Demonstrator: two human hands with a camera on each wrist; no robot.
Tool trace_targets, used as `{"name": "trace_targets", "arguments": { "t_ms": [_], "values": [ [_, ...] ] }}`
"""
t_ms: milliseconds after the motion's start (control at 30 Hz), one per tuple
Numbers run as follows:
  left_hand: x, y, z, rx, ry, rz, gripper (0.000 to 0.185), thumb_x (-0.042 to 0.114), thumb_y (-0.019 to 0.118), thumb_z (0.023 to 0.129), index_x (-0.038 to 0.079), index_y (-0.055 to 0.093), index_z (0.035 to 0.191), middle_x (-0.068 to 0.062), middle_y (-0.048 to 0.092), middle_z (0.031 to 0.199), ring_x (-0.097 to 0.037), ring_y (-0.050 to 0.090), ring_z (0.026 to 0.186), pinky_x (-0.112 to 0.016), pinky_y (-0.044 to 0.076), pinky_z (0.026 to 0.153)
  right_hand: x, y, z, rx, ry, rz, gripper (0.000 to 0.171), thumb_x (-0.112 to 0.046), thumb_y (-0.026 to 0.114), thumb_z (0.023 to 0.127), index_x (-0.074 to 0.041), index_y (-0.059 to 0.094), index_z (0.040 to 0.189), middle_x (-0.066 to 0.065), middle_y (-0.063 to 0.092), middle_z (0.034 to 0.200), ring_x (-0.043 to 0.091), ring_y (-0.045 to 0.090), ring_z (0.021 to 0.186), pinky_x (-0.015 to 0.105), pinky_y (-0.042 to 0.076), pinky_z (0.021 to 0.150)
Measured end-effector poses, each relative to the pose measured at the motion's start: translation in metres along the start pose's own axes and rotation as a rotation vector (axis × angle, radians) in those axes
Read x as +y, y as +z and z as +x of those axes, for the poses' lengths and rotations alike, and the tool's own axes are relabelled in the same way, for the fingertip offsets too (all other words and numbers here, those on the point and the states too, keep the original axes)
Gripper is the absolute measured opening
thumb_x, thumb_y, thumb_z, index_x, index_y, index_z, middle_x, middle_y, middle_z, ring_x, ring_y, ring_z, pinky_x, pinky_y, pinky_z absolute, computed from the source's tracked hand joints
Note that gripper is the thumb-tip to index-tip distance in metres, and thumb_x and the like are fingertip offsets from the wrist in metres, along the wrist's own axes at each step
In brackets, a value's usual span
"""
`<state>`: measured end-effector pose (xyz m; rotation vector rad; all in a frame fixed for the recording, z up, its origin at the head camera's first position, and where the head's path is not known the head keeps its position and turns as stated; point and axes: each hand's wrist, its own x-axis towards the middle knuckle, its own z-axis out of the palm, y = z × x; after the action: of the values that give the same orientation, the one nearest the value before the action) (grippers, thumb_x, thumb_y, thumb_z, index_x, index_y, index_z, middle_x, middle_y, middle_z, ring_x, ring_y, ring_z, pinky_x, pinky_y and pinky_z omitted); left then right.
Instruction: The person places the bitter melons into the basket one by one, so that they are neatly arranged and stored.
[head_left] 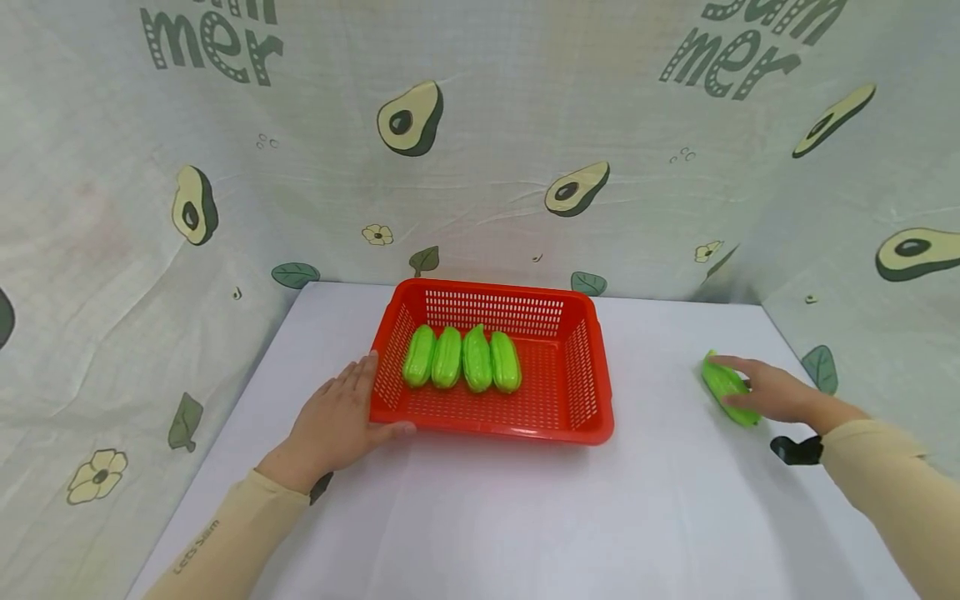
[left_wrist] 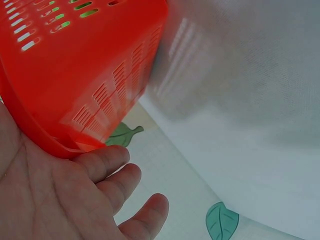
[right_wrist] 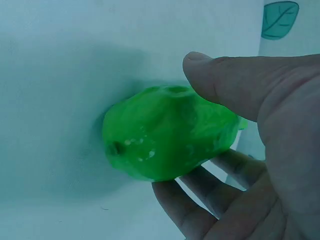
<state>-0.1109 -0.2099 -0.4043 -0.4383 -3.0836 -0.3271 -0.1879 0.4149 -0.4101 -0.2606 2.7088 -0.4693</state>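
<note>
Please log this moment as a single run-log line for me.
left hand: steadies red slotted plastic basket | right hand: grips green ridged plastic gourd on white table | basket: four green gourds

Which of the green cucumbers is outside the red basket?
The green cucumber under the right hand, right of the red basket; the other four cucumbers lie side by side inside it.

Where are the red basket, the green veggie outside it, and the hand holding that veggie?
red basket (head_left: 585, 429): head view, front rim.
green veggie (right_wrist: 165, 137): right wrist view, its middle.
right hand (head_left: 776, 392): head view, back of hand.
</note>
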Motion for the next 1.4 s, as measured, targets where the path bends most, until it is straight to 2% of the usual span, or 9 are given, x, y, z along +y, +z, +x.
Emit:
{"name": "trace_targets", "arguments": {
  "t_ms": [133, 267, 400, 533, 767, 900, 1000, 1200, 1400],
  "values": [
    [0.000, 0.000, 0.000, -0.006, 0.004, 0.009, 0.120, 0.079, 0.056, 0.081, -0.010, 0.022, 0.153, -0.028, 0.034, 0.154, -0.047, 0.035, 0.138, -0.058, 0.033, 0.110, 0.002, 0.006, 0.003, -0.013, 0.012, -0.036, 0.074, -0.027, 0.075, 0.090, -0.004, 0.037, 0.150, 0.042, 0.036, 0.141, 0.061, 0.041, 0.119, 0.076, 0.036, 0.092],
    [0.000, 0.000, 0.000, -0.003, 0.009, 0.012, 0.120, 0.080, 0.055, 0.081, -0.010, 0.023, 0.152, -0.028, 0.034, 0.153, -0.047, 0.036, 0.138, -0.058, 0.033, 0.110, 0.000, 0.005, 0.002, -0.026, 0.021, -0.049, 0.078, -0.031, 0.076, 0.088, -0.003, 0.036, 0.149, 0.043, 0.035, 0.140, 0.060, 0.042, 0.117, 0.075, 0.037, 0.091],
    [0.000, -0.001, 0.000, -0.007, 0.001, 0.015, 0.121, 0.082, 0.053, 0.080, -0.010, 0.023, 0.152, -0.028, 0.034, 0.153, -0.047, 0.036, 0.138, -0.058, 0.033, 0.110, -0.001, 0.001, 0.001, -0.081, 0.039, -0.009, 0.085, -0.033, 0.077, 0.087, -0.002, 0.031, 0.151, 0.043, 0.035, 0.136, 0.047, 0.055, 0.099, 0.059, 0.052, 0.080],
    [0.000, 0.000, 0.000, -0.007, -0.003, 0.016, 0.121, 0.082, 0.053, 0.080, -0.010, 0.023, 0.153, -0.028, 0.034, 0.154, -0.047, 0.036, 0.138, -0.058, 0.033, 0.110, 0.001, 0.001, 0.002, -0.110, 0.048, 0.028, 0.088, -0.031, 0.079, 0.085, -0.002, 0.029, 0.152, 0.041, 0.035, 0.133, 0.035, 0.055, 0.090, 0.042, 0.053, 0.068],
    [-0.001, 0.002, 0.000, 0.003, 0.007, 0.019, 0.121, 0.082, 0.052, 0.080, -0.010, 0.023, 0.152, -0.028, 0.035, 0.153, -0.047, 0.036, 0.138, -0.057, 0.033, 0.110, 0.005, 0.000, 0.004, -0.088, 0.026, -0.005, 0.093, -0.031, 0.084, 0.079, -0.003, 0.033, 0.151, 0.041, 0.037, 0.136, 0.036, 0.054, 0.093, 0.044, 0.051, 0.072],
    [-0.002, 0.003, 0.000, 0.005, 0.006, 0.018, 0.121, 0.083, 0.051, 0.080, -0.010, 0.023, 0.152, -0.028, 0.035, 0.153, -0.047, 0.036, 0.138, -0.057, 0.033, 0.110, 0.001, -0.005, 0.005, -0.035, -0.015, -0.026, 0.091, -0.029, 0.084, 0.080, -0.004, 0.034, 0.151, 0.040, 0.040, 0.135, 0.037, 0.054, 0.095, 0.047, 0.051, 0.074],
    [-0.001, 0.003, 0.000, 0.005, 0.007, 0.012, 0.122, 0.083, 0.051, 0.080, -0.010, 0.023, 0.152, -0.028, 0.034, 0.153, -0.048, 0.036, 0.138, -0.058, 0.033, 0.110, -0.008, -0.015, 0.005, 0.003, -0.052, -0.006, 0.090, -0.026, 0.083, 0.081, -0.003, 0.033, 0.152, 0.038, 0.043, 0.132, 0.038, 0.056, 0.096, 0.043, 0.052, 0.072],
    [-0.002, 0.003, 0.001, -0.011, 0.001, -0.003, 0.122, 0.083, 0.052, 0.080, -0.008, 0.021, 0.154, -0.027, 0.032, 0.155, -0.047, 0.033, 0.139, -0.059, 0.032, 0.111, -0.036, -0.039, 0.012, 0.018, -0.088, 0.092, 0.090, -0.023, 0.082, 0.084, -0.002, 0.028, 0.153, 0.031, 0.048, 0.124, 0.030, 0.064, 0.089, 0.035, 0.055, 0.065],
    [-0.002, 0.002, 0.001, -0.017, 0.004, -0.004, 0.124, 0.085, 0.049, 0.079, -0.009, 0.020, 0.154, -0.027, 0.031, 0.156, -0.047, 0.032, 0.140, -0.059, 0.031, 0.111, -0.085, -0.062, 0.023, 0.020, -0.128, 0.154, 0.092, -0.024, 0.081, 0.086, -0.010, 0.024, 0.158, 0.029, 0.044, 0.131, 0.035, 0.063, 0.099, 0.037, 0.056, 0.069]
  ]
}}
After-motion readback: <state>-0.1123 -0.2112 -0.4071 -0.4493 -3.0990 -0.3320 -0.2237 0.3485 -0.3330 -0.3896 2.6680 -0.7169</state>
